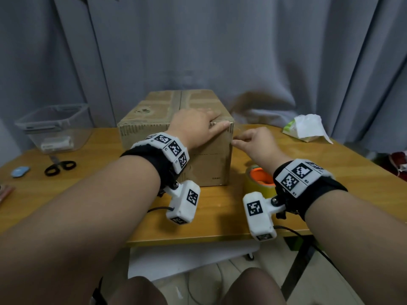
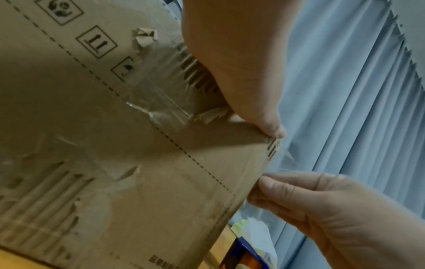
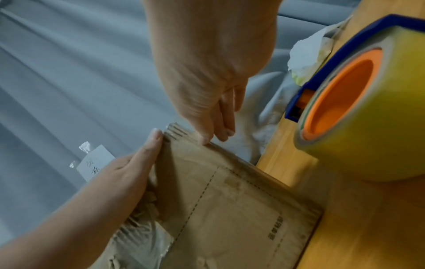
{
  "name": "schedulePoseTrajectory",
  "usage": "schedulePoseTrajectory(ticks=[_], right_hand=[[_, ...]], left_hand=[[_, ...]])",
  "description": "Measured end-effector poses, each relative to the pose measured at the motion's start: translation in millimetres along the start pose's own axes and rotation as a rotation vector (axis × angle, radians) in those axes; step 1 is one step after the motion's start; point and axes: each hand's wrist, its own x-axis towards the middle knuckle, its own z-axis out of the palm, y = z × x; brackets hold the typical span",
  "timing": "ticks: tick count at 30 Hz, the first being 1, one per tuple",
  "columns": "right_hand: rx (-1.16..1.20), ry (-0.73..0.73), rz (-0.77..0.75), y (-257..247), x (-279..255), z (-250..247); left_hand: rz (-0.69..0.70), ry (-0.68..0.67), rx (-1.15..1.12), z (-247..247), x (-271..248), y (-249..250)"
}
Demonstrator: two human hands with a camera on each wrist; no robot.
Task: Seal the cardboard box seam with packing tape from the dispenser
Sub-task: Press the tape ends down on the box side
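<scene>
The closed cardboard box (image 1: 176, 119) sits mid-table with the left hand (image 1: 193, 126) flat on its near right top corner, fingers straight, while the right hand (image 1: 253, 142) pinches clear tape (image 2: 285, 162) at that edge, the tape dispenser (image 1: 259, 179) beside it.

Worn cardboard box (image 1: 198, 137) upright on table — yellow tape dispenser (image 1: 259, 179) beside.
</scene>
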Motion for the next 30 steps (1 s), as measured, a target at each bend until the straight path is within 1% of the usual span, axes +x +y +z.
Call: schedulePoseTrajectory(ticks=[2, 4, 7, 9, 13, 15, 18, 22, 26, 30], right_hand=[[-0.163, 0.016, -0.055, 2.7, -2.4, -3.9], [-0.316, 0.054, -0.069, 6.7, -6.4, -12.2], [-0.438, 0.124, -0.082, 11.1, -10.1, -27.1], [-0.477, 0.125, -0.094, 9.6, -10.7, -29.8], [-0.346, 0.110, -0.053, 10.8, -13.4, -20.7], [-0.213, 0.107, -0.023, 13.1, -14.7, -14.2], [0.049, 0.142, 0.069, 14.8, -14.9, -3.3], [0.250, 0.176, 0.117, 12.7, -18.9, 11.5], [0.347, 0.194, 0.172, 12.2, -21.2, 21.4], [0.348, 0.175, 0.149, 7.9, -26.2, 29.0]], left_hand=[[-0.035, -0.009, -0.039, -2.6, 0.4, 2.3], [-0.064, -0.033, -0.033, -4.9, 0.8, 4.8], [-0.071, -0.032, 0.000, -4.5, 0.4, 6.7], [-0.071, -0.020, 0.001, -3.8, -0.3, 7.5], [-0.088, -0.004, 0.021, -3.8, -1.9, 9.8], [-0.102, 0.006, 0.045, -2.6, -3.0, 11.9], [-0.108, 0.033, 0.096, 1.2, -4.8, 15.9], [-0.107, 0.048, 0.112, 5.0, -5.3, 16.1], [-0.107, 0.054, 0.103, 6.5, -5.2, 15.4], [-0.107, 0.051, 0.098, 6.1, -5.5, 15.3]])
